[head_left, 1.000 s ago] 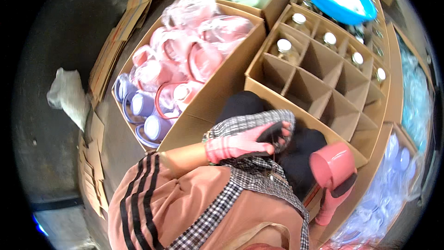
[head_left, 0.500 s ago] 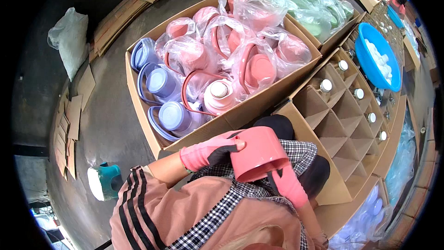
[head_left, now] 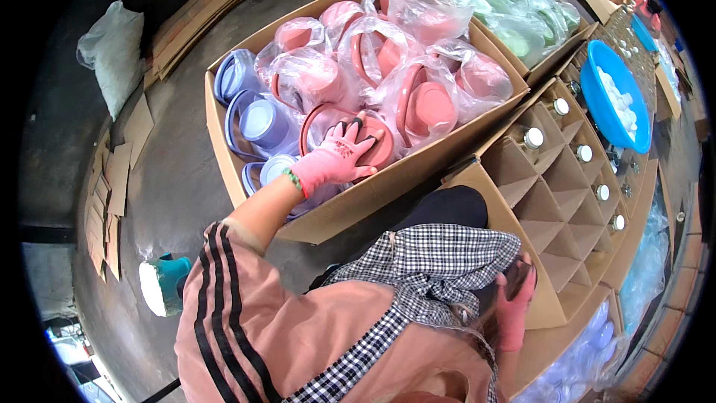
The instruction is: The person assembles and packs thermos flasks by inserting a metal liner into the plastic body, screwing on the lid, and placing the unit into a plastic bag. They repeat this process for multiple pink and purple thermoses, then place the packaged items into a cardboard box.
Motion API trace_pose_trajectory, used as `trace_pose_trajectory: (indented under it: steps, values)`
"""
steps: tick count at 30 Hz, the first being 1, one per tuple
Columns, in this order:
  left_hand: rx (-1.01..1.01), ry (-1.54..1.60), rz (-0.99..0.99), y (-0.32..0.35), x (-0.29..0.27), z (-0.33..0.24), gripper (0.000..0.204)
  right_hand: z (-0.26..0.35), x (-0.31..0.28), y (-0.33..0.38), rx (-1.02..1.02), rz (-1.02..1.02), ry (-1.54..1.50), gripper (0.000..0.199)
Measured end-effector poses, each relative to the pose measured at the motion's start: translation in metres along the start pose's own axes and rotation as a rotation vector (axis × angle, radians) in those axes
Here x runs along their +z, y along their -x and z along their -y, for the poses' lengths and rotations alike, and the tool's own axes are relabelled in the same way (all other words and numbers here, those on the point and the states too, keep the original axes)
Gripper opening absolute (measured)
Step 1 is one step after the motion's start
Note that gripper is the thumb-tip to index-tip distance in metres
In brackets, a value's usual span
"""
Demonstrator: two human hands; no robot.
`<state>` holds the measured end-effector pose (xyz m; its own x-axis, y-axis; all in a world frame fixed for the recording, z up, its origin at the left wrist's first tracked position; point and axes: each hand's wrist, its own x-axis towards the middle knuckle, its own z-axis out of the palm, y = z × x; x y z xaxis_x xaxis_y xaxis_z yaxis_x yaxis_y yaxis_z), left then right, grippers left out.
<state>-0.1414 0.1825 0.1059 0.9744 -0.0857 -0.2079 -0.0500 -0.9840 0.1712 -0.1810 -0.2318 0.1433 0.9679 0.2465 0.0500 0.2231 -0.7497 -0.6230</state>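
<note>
My left hand [head_left: 339, 155], in a pink work glove, rests on a pink cup-shaped lid [head_left: 377, 143]. Its fingers spread over the lid's top and side and grip it. The lid sits upside down on a pink flask in the large carton, and the flask's white stopper is hidden under it. A dark pink strap [head_left: 307, 128] loops up beside it. Down at the right, next to a carton flap, my gloved right hand [head_left: 514, 300] is empty, with its fingers apart.
Bagged pink flasks [head_left: 432, 104] and blue ones [head_left: 261, 123] fill the large carton [head_left: 350, 213]. Right of it stands a divided carton [head_left: 548, 227] with several white-capped bottles. A blue basin [head_left: 597, 97] holds white pieces. Green bagged items [head_left: 514, 15] lie behind.
The pink lid went from between my hands onto the flask, covering its white stopper. My left hand moved forward with it; my right hand let go and moved right.
</note>
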Motion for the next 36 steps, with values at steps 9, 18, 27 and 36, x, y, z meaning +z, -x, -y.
trace_pose_trajectory:
  steps: [9, 18, 27, 36]
  values:
    - [0.136, -0.139, 0.09, -0.003, -0.007, 0.011, 0.065, -0.045, 0.003, 0.029, 0.005, -0.116, 0.11, 0.051]
    - [-0.894, 0.325, -0.652, -0.047, 0.016, 0.203, 0.038, -0.051, 0.017, 0.025, -0.017, -0.137, 0.413, 0.049]
    - [-0.442, 1.054, -0.66, -0.033, -0.019, 0.139, 0.019, -0.037, 0.019, 0.011, -0.02, -0.092, 0.386, 0.043]
    - [0.307, 1.158, -0.862, 0.035, -0.279, -0.067, 0.046, -0.015, -0.005, -0.002, -0.049, -0.211, 0.015, 0.043]
